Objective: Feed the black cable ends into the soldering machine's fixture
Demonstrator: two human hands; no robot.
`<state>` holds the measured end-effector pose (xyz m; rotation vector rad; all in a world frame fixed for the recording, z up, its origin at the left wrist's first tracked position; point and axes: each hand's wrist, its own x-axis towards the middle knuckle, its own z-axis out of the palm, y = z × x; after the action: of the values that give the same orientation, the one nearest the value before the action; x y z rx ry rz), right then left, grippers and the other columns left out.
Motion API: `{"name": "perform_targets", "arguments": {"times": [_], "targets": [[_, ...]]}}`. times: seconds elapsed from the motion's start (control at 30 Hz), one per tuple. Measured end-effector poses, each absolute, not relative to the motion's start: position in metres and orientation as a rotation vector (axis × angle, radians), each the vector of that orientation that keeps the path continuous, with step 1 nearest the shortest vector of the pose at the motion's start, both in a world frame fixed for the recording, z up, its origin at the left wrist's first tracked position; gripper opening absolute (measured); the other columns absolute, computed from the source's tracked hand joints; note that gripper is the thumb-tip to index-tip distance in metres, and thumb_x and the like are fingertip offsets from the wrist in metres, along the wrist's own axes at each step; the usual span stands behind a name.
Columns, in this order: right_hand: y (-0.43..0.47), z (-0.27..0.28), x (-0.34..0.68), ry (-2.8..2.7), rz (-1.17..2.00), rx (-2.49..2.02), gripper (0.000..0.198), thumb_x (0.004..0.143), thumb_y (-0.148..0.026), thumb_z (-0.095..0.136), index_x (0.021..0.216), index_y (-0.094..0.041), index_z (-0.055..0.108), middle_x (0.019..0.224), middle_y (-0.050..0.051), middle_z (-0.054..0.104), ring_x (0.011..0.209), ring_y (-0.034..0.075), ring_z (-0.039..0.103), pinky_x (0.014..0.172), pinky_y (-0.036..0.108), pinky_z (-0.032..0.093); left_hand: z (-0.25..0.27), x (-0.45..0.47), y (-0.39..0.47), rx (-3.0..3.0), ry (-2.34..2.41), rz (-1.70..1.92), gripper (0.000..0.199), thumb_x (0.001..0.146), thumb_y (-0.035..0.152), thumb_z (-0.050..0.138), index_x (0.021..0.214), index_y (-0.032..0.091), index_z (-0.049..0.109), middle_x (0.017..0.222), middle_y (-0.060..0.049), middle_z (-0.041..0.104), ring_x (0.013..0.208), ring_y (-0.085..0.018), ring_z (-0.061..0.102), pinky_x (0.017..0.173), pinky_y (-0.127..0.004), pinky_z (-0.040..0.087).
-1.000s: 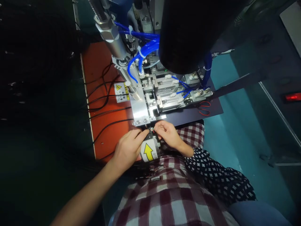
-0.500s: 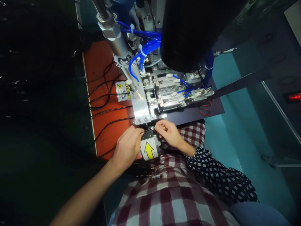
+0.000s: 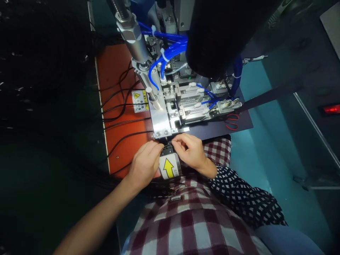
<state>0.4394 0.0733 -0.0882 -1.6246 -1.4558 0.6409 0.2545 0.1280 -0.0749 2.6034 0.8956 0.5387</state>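
Two bare hands at the near end of a machine. The left hand [image 3: 145, 163] has thumb and forefinger together, its grip clamped on one end of a thin dark cable [image 3: 168, 144]. The right hand [image 3: 191, 150] pinches the other end; its fingertips cover the tip, and I cannot make out any finer detail there. The short stretch of cable between the hands lies above a black block [image 3: 167, 151], just in front of a shiny metal plate [image 3: 159, 122]. Nearer the person, a box with a yellow arrow [image 3: 169, 168] sits between the two palms. To the left, several black cables [image 3: 138, 132] run across an orange worktop [image 3: 113, 65], and a warning label [image 3: 138, 101] stands beside the plate. Beyond, blue tubes [image 3: 174, 47] bend over the machine. Near its right end, red loops [image 3: 232, 114] lie on a dark board [image 3: 212, 132].
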Motion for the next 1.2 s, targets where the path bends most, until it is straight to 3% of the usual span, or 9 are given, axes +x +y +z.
{"name": "perform_targets", "arguments": {"times": [0.43, 0.73, 1.0, 1.13, 1.2], "targets": [[0.072, -0.113, 0.443, -0.753, 1.308, -1.519, 0.023, 0.086, -0.039, 0.059, 0.080, -0.017, 0.057, 0.061, -0.003, 0.052, 0.050, 0.010, 0.045, 0.047, 0.023, 0.038, -0.071, 0.253, 0.135, 2.624, 0.787, 0.517, 0.032, 0.091, 0.006, 0.042, 0.106, 0.010, 0.069, 0.083, -0.009, 0.066, 0.076, -0.019, 0.060, 0.067, -0.030, 0.050], [0.053, -0.104, 0.427, -0.857, 1.184, -1.614, 0.018, 0.082, -0.035, 0.067, 0.082, -0.017, 0.068, 0.064, 0.000, 0.062, 0.052, 0.011, 0.051, 0.048, 0.024, 0.041, -0.070, 0.254, 0.134, 2.630, 0.812, 0.503, 0.032, 0.091, 0.008, 0.041, 0.106, 0.014, 0.069, 0.085, -0.007, 0.067, 0.077, -0.018, 0.062, 0.067, -0.028, 0.051], [0.058, -0.084, 0.433, -1.479, 0.563, -1.829, 0.016, 0.089, -0.025, 0.056, 0.079, -0.019, 0.066, 0.063, 0.001, 0.064, 0.057, 0.014, 0.054, 0.063, 0.030, 0.040, -0.069, 0.255, 0.133, 2.681, 0.809, 0.521, 0.032, 0.092, 0.008, 0.041, 0.105, 0.010, 0.071, 0.082, -0.009, 0.067, 0.074, -0.018, 0.061, 0.065, -0.029, 0.051], [0.061, -0.082, 0.436, -1.558, 0.557, -1.791, 0.015, 0.090, -0.022, 0.054, 0.080, -0.018, 0.066, 0.065, 0.001, 0.063, 0.057, 0.013, 0.051, 0.064, 0.030, 0.038, -0.069, 0.255, 0.133, 2.696, 0.800, 0.516, 0.032, 0.093, 0.009, 0.042, 0.105, 0.009, 0.071, 0.082, -0.010, 0.067, 0.074, -0.019, 0.061, 0.065, -0.029, 0.051], [0.064, -0.086, 0.439, -1.454, 0.701, -1.757, 0.013, 0.088, -0.023, 0.055, 0.080, -0.018, 0.065, 0.066, 0.000, 0.062, 0.057, 0.012, 0.051, 0.062, 0.029, 0.040, -0.069, 0.255, 0.133, 2.700, 0.799, 0.511, 0.031, 0.093, 0.009, 0.042, 0.105, 0.010, 0.071, 0.082, -0.009, 0.067, 0.074, -0.019, 0.061, 0.065, -0.029, 0.051]]}}
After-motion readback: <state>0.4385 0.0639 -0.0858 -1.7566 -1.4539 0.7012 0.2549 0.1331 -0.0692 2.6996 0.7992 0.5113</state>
